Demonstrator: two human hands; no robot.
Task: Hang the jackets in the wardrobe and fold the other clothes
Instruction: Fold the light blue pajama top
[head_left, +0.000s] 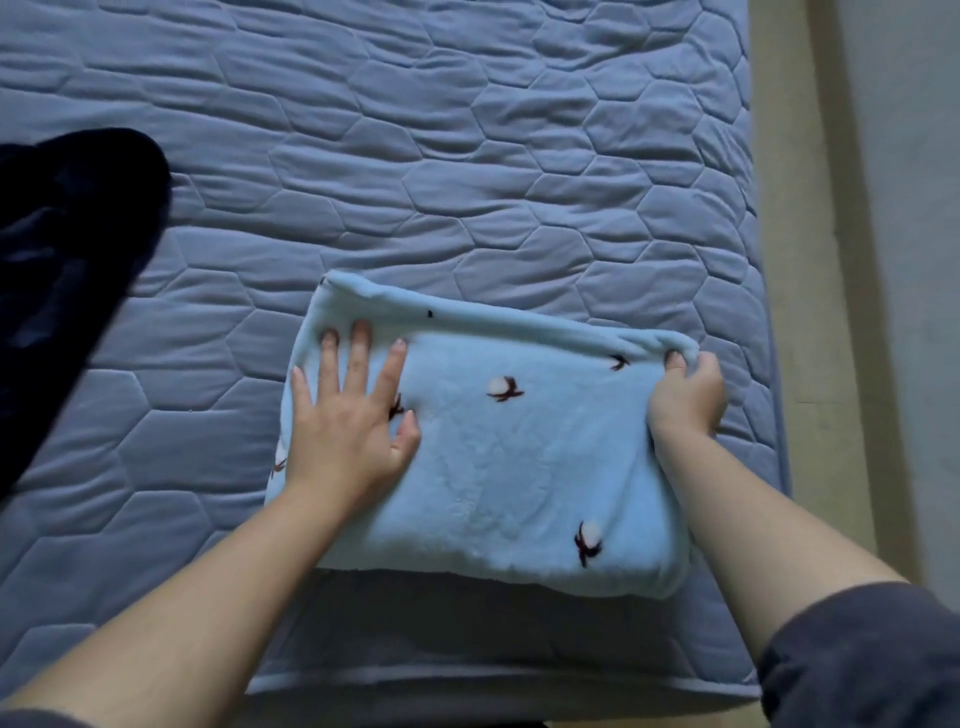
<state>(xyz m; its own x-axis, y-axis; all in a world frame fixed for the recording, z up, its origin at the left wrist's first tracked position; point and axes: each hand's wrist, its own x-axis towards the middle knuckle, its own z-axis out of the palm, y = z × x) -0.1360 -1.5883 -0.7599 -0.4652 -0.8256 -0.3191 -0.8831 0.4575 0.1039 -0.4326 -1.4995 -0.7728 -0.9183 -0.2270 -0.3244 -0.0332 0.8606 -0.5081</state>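
The left hand (345, 415) presses spread fingers (358, 358) on plush rectangular fleece (519, 467); the right hand (685, 395) pinches its corner.

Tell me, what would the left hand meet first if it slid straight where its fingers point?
Probably the left hand meets the raised far fold of the pale blue flower-printed fleece cloth, then the blue quilted mattress.

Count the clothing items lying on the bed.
2. A folded light blue fleece on the bed near its front edge, left hand flat on it, right hand gripping its far corner. A dark garment bunched at left, cut off by the frame; more may be hidden.
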